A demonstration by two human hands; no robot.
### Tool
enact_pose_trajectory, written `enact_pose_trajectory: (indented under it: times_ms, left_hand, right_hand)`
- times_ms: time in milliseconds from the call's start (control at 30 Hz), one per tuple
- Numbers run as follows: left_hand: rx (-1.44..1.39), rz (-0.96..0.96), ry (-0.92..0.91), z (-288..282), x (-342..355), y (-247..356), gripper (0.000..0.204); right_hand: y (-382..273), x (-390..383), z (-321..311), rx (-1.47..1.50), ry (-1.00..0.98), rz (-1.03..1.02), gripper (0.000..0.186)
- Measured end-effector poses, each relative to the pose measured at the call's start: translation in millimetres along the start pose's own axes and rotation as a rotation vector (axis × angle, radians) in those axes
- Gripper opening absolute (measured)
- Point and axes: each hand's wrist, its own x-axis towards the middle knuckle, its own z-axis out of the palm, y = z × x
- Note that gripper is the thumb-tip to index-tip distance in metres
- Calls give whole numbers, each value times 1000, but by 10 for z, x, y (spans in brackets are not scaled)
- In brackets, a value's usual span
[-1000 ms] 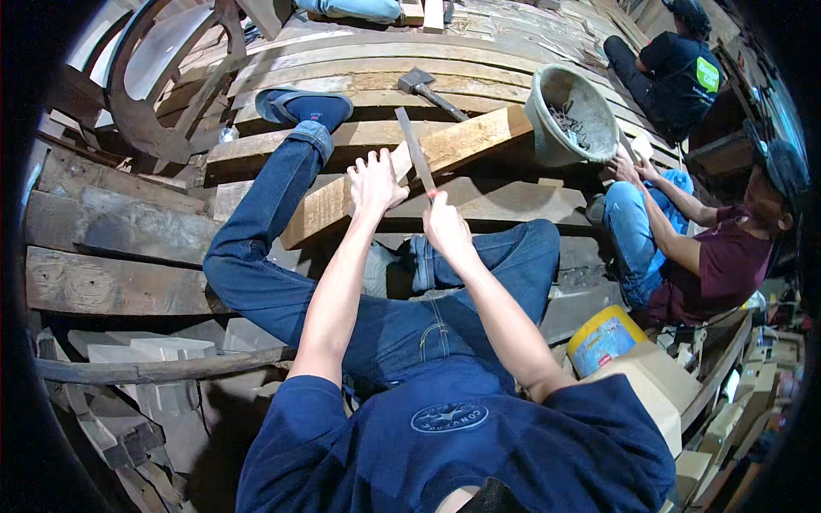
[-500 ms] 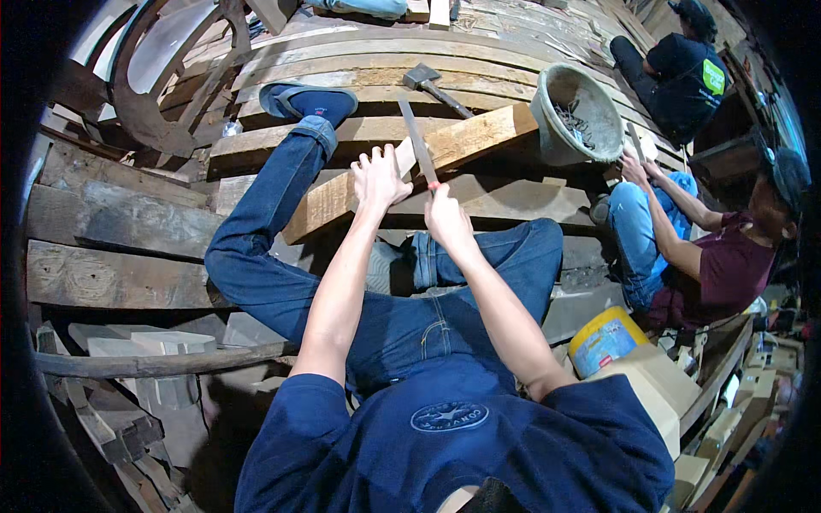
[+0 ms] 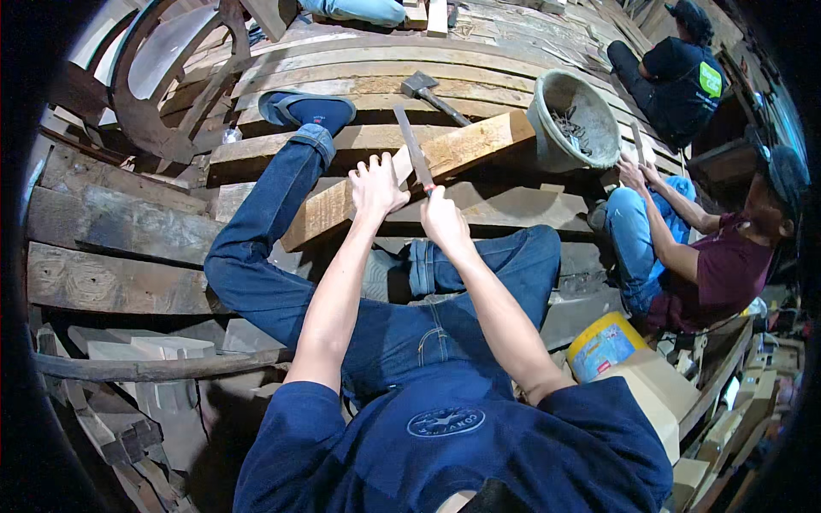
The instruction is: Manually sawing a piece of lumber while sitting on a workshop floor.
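Note:
I sit on curved wooden planks with a long wooden beam [image 3: 466, 144] lying across my lap. My left hand [image 3: 375, 185] presses flat on the beam with its fingers spread. My right hand [image 3: 443, 218] is closed around the handle of a narrow hand saw [image 3: 412, 147]. The saw's blade stands across the beam right beside my left hand. My left leg in blue jeans stretches forward, its foot in a dark shoe [image 3: 306, 109].
A hammer [image 3: 430, 92] lies on the planks beyond the beam. A grey bucket [image 3: 556, 137] of metal pieces stands to the right. A person in a maroon shirt [image 3: 717, 274] sits at right, another in black [image 3: 680, 81] farther back. A yellow tub [image 3: 603, 344] is near my right hip.
The saw blade has shifted slightly along its stroke across the beam, and my right hand has moved with it. My left hand stays pressed on the beam.

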Motion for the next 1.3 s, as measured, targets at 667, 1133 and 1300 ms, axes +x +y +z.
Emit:
enact_pose_trajectory:
  times_ms: [667, 1133, 1300]
  left_hand:
    - [-14, -34, -9, -5, -1, -65, 81]
    - [50, -31, 3, 38, -82, -132, 80]
    - [-18, -49, -90, -8, 9, -11, 88]
  right_hand:
    - [97, -798, -71, 3, -123, 94, 31]
    - [-7, -843, -125, -38, -158, 117, 30]
    - [-58, -388, -151, 6, -176, 88, 30]
